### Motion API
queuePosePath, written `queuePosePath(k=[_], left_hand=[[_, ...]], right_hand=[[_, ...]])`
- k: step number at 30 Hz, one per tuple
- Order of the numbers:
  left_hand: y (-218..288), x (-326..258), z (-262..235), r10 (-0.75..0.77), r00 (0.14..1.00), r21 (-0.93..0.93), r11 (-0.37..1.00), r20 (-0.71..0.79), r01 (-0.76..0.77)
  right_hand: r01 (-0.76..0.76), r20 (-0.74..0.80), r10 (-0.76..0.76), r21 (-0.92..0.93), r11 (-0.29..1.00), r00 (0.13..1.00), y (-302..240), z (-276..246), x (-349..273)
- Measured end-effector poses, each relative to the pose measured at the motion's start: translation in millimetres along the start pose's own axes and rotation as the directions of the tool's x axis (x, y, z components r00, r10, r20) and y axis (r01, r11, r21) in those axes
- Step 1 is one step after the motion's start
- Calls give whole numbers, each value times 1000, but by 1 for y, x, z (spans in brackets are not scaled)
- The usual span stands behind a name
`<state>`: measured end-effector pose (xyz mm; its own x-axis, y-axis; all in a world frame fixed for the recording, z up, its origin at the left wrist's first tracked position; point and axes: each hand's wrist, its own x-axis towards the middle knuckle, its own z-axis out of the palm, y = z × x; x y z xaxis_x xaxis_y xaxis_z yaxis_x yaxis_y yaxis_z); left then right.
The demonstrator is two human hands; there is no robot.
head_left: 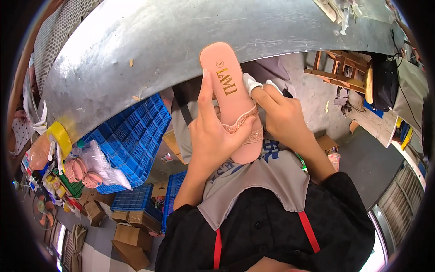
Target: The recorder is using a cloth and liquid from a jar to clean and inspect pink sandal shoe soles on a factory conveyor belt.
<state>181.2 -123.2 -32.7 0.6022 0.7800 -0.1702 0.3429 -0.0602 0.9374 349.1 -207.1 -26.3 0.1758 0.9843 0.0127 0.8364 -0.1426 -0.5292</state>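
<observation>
A pink slide sandal (232,105) with a glittery strap is tilted over my lap, its heel end against the table edge. My left hand (209,136) grips it, the index finger stretched along the insole's left side and the thumb over the strap. At the sandal's right edge, my right hand (286,113) is closed with bent fingers. White cloth-like material (251,83) covers or sits in its fingertips, touching or very near the sole's side. Whether it is wrapped round the fingers or pinched is unclear. The sandal's underside is hidden.
A metal-topped table (149,50) curves across the front. Blue plastic crates (136,140) stand at left, near a yellow tape roll (59,138) and pink sandals (76,170). Cardboard boxes (131,245) lie lower left. A wooden stool (340,70) is at right. A grey apron (267,181) covers my lap.
</observation>
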Motion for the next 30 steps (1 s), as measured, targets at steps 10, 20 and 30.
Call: queuePosePath(k=[10, 20, 30], left_hand=[[2, -2, 0, -13, 1000, 63, 998, 7, 13], [7, -1, -1, -32, 999, 74, 997, -16, 33], [6, -1, -1, -49, 999, 150, 988, 4, 48]], right_hand=[[127, -5, -128, -94, 987, 992, -4, -4, -1], [126, -2, -127, -135, 983, 992, -11, -15, 23], [148, 99, -131, -197, 969, 986, -19, -21, 26]])
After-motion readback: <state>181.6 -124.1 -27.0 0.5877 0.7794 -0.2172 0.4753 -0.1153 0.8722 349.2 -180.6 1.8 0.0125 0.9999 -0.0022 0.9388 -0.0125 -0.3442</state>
